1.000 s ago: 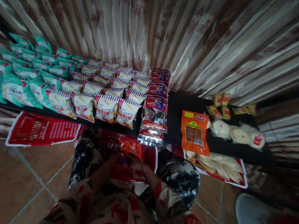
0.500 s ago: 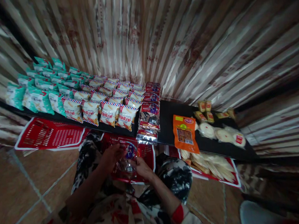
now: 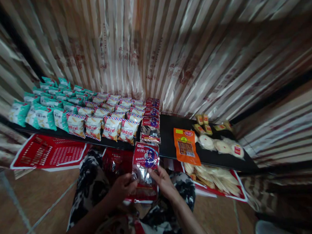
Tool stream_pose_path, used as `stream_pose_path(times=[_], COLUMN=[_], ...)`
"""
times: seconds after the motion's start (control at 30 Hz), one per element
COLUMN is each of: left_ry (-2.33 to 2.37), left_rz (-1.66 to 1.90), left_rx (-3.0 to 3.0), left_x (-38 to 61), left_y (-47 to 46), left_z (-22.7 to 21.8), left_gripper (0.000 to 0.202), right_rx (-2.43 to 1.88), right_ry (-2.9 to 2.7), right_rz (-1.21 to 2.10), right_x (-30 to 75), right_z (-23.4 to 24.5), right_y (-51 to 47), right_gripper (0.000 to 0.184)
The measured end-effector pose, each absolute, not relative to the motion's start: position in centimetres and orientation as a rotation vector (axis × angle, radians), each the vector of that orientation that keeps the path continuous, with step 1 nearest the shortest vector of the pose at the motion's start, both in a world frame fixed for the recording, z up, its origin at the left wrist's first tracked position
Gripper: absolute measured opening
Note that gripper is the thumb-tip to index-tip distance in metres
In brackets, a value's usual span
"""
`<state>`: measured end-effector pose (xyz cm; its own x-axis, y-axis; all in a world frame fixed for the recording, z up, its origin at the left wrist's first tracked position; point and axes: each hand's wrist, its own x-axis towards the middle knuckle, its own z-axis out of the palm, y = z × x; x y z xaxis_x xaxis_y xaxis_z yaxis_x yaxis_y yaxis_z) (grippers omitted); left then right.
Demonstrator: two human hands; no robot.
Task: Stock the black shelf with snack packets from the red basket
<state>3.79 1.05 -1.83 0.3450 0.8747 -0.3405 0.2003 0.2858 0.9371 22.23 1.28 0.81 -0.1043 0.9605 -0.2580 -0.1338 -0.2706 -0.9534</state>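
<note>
Red packet [image 3: 144, 157], held between both hands [image 3: 125, 186] [image 3: 164, 183]

Can't see most fingers of the right hand [image 3: 165, 184], tucked behind the dark-red pouch [image 3: 142, 159]. Can't read small print on it. Can't make out dark contents of the middle red basket [image 3: 150, 195], partly covered by pouch. Can't read labels on rearmost teal packets [image 3: 49, 81], too small. Getting only part of some pale object [image 3: 267, 230], cut off at bottom edge.
</note>
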Motion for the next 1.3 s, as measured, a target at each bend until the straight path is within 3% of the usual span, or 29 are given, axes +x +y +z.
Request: stream_pose_path(times=[0.37,0.8,1.03,1.3], left_ry=[0.958,0.905,1.023,1.303], left_rz=[0.633,0.742,0.797,1.094], left_rx=[1.368,1.18,1.227,2.275], left_x=[10.5,12.4,11.9,10.4], left_y=[1.8,5.2,6.8,9.7], left_z=[1.1,0.6,1.8,1.4], left_gripper=[0.024,0.025,0.025,0.03], right_rx=[-1.356,-1.263,-1.243,-1.235], right_ry=[-0.692,-0.667,-0.629,-0.366], right_rz=[1.226,0.999,0.973,1.07], right_x=[27.7,27.9,27.7,30.5], right_z=[2.1,4.1,4.9,4.8], right_y=[-0.4,4.6,8.1,10.4], right_gripper=[0.052,0.067,0.053,0.038])
